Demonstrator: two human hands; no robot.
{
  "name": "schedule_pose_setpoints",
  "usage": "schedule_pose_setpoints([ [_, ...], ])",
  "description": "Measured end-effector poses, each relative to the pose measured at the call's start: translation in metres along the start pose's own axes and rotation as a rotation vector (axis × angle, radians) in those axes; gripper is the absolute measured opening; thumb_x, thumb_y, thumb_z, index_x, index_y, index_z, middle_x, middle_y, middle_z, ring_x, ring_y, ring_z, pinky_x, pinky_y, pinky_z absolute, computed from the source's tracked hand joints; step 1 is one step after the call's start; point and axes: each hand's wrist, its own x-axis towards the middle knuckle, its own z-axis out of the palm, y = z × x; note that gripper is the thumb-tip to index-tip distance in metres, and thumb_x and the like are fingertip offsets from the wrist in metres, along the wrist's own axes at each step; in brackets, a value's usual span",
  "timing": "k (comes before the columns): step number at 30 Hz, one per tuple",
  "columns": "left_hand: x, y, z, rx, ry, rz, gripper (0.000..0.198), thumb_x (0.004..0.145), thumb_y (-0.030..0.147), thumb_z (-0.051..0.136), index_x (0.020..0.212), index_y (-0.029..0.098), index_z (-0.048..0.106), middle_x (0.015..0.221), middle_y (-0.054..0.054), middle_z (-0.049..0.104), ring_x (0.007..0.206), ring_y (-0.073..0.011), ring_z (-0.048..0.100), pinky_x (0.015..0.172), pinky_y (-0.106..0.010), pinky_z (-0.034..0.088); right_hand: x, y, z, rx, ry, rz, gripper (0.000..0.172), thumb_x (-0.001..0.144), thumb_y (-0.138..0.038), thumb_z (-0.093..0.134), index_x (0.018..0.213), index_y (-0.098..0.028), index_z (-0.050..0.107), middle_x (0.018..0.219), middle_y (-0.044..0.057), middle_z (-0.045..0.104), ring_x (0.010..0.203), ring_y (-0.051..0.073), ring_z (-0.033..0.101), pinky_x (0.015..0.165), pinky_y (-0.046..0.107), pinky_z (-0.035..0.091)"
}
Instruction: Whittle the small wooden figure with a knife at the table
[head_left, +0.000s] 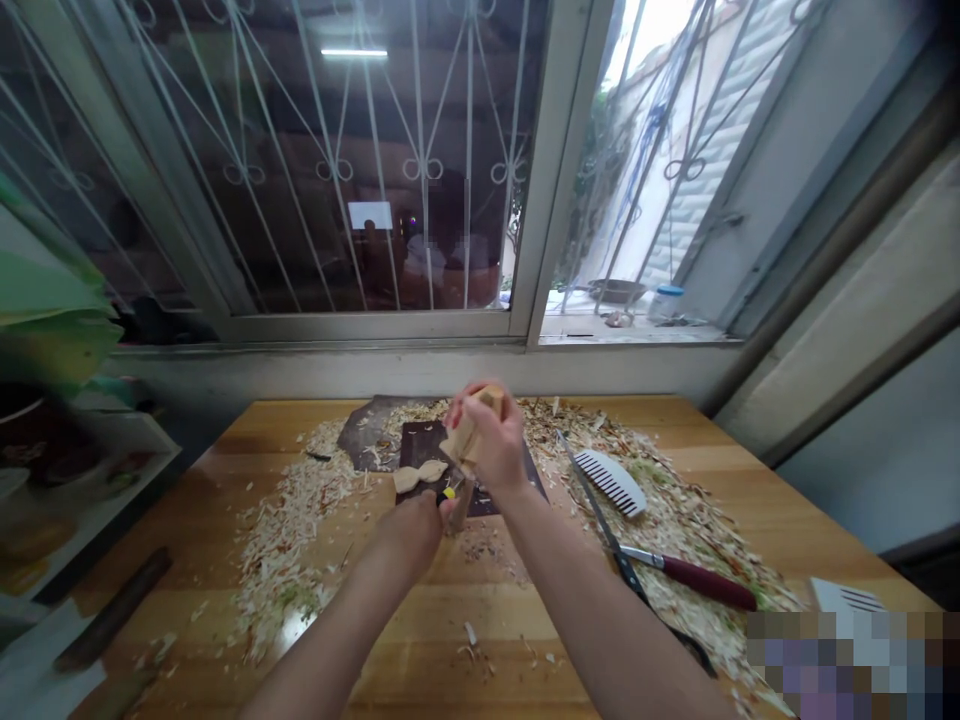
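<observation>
Over the dark mat (531,478), my right hand (504,435) is closed around a pale carved wood block (463,438), tilted upward. Just below and to its left, my left hand (417,522) grips a cutting tool with a black-and-yellow handle (448,494); its tip is close to the block, and I cannot tell whether they touch. A small pale wood piece with a wavy outline (420,475) lies on the mat beside my left hand. My fingers hide part of both held things.
Wood shavings (281,530) lie on both sides of the wooden table (420,650). To the right are a white comb (613,482), long black-handled scissors (622,560) and a maroon-handled tool (709,582). A dark stick (116,610) lies at left. A barred window (375,180) stands behind.
</observation>
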Motion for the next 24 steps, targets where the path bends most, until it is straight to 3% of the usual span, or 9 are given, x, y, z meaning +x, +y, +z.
schedule_pose_setpoints([
  [7, -0.002, 0.004, -0.005, -0.034, -0.071, -0.095, 0.042, 0.09, 0.039, 0.024, 0.102, 0.014, 0.056, 0.1, -0.016, 0.067, 0.092, -0.0261, 0.063, 0.072, -0.033, 0.044, 0.004, 0.013, -0.003, -0.038, -0.002, 0.052, 0.007, 0.067, -0.02, 0.057, 0.067, -0.019, 0.05, 0.047, -0.007, 0.047, 0.043, 0.009, 0.045, 0.045, 0.021, 0.036],
  [12, -0.003, 0.003, -0.005, 0.002, -0.047, -0.067, 0.044, 0.09, 0.04, 0.022, 0.101, 0.013, 0.055, 0.098, -0.016, 0.067, 0.091, -0.0261, 0.063, 0.071, -0.034, 0.044, 0.008, 0.005, -0.001, -0.047, -0.005, 0.01, 0.007, 0.071, -0.027, 0.052, 0.072, -0.021, 0.048, 0.052, -0.007, 0.049, 0.047, 0.01, 0.047, 0.049, 0.023, 0.04],
  [16, -0.002, 0.004, -0.006, 0.008, -0.073, -0.064, 0.04, 0.09, 0.035, 0.023, 0.102, 0.014, 0.055, 0.1, -0.015, 0.067, 0.091, -0.025, 0.063, 0.071, -0.033, 0.045, 0.008, 0.006, 0.0, -0.148, -0.083, 0.043, 0.006, 0.067, -0.023, 0.056, 0.068, -0.02, 0.051, 0.048, -0.007, 0.047, 0.045, 0.01, 0.046, 0.047, 0.022, 0.038],
  [20, -0.004, 0.002, -0.005, 0.001, -0.037, -0.052, 0.044, 0.09, 0.04, 0.021, 0.099, 0.013, 0.056, 0.098, -0.015, 0.067, 0.09, -0.0254, 0.063, 0.071, -0.033, 0.045, 0.01, 0.004, -0.001, -0.079, -0.058, -0.008, 0.005, 0.071, -0.026, 0.053, 0.072, -0.021, 0.05, 0.052, -0.007, 0.049, 0.049, 0.01, 0.048, 0.051, 0.023, 0.04],
  [24, -0.005, 0.0, -0.005, -0.014, -0.052, -0.059, 0.042, 0.09, 0.037, 0.023, 0.1, 0.013, 0.056, 0.098, -0.016, 0.067, 0.091, -0.0259, 0.063, 0.072, -0.034, 0.044, 0.006, 0.002, 0.001, -0.136, -0.078, 0.041, 0.006, 0.068, -0.023, 0.056, 0.067, -0.02, 0.05, 0.049, -0.008, 0.047, 0.045, 0.01, 0.045, 0.047, 0.022, 0.037],
])
